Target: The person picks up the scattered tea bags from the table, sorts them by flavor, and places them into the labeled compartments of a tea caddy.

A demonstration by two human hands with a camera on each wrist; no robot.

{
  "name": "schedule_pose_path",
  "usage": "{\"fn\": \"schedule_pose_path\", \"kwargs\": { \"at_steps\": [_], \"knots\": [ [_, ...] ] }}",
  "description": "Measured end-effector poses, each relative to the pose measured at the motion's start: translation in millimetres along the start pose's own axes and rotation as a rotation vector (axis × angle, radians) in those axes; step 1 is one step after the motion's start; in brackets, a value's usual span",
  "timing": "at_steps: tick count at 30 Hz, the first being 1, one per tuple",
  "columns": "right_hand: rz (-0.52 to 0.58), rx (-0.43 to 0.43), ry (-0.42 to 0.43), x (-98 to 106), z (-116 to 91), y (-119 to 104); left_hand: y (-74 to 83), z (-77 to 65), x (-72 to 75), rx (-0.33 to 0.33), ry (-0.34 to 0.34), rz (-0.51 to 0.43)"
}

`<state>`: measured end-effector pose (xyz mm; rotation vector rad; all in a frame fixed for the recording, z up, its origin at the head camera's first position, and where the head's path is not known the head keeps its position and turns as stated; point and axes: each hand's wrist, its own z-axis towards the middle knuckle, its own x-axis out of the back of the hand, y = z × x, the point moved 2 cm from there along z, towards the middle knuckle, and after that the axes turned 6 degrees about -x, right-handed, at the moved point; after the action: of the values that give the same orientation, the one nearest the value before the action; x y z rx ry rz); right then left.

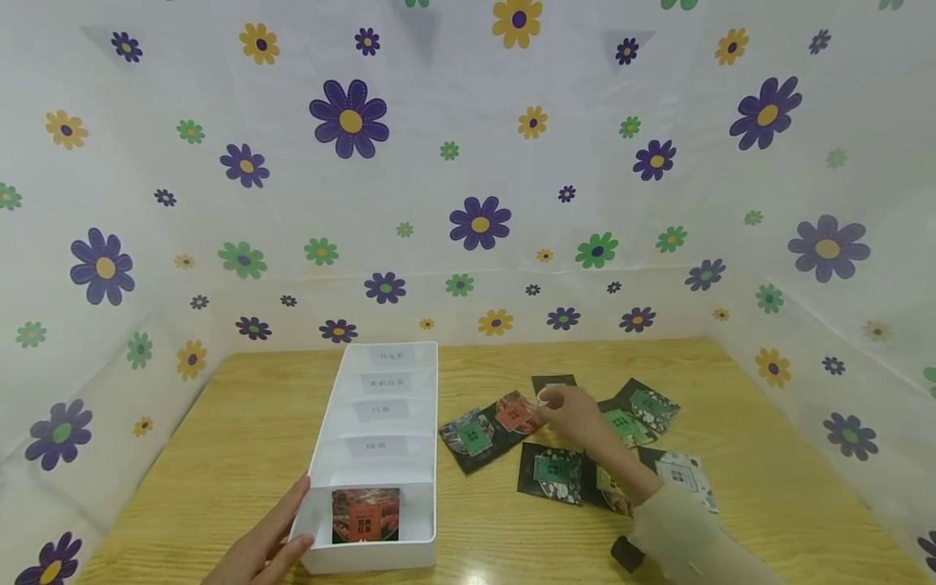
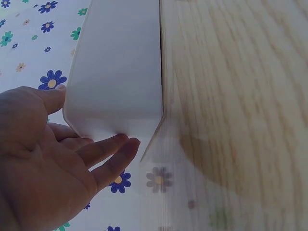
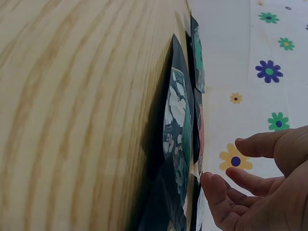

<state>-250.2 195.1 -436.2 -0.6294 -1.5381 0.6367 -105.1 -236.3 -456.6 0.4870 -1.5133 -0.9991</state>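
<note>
A long white box (image 1: 369,556) with several compartments stands left of the middle of the table. My left hand (image 1: 266,540) holds its near left corner; in the left wrist view the fingers lie against the box's end and the thumb is at its edge. In the nearest compartment stands a tea sachet (image 1: 366,517) with a red label. My right hand (image 1: 574,410) is over the loose sachets, close to a red-labelled sachet (image 1: 515,413). In the right wrist view its thumb and fingers are bent and apart, with nothing between them.
Right of the box lie several sachets, some overlapping: a green-labelled one (image 1: 468,439), another green one (image 1: 553,473) and a white-labelled one (image 1: 680,474). Printed paper labels (image 1: 387,383) mark the box's compartments. A flowered cloth (image 1: 409,187) closes off the table's back and sides.
</note>
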Motion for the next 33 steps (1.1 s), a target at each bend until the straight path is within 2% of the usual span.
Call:
{"fn": "schedule_pose_path", "kwargs": {
  "at_steps": [9,16,25,33],
  "knots": [
    [-0.064,0.061,-0.011,-6,3,-6,-0.8,1.8,0.6,0.019,-0.004,-0.023],
    [-0.079,0.07,-0.054,-11,8,-7,-3.1,1.4,-0.6,-0.032,0.023,0.002],
    [-0.206,0.042,-0.002,-21,9,-2,-2.7,1.0,-2.8,-0.053,0.052,0.003],
    [-0.278,0.058,0.05,-25,6,-5,-3.4,0.9,-5.0,-0.071,0.084,0.006]
  ]
}}
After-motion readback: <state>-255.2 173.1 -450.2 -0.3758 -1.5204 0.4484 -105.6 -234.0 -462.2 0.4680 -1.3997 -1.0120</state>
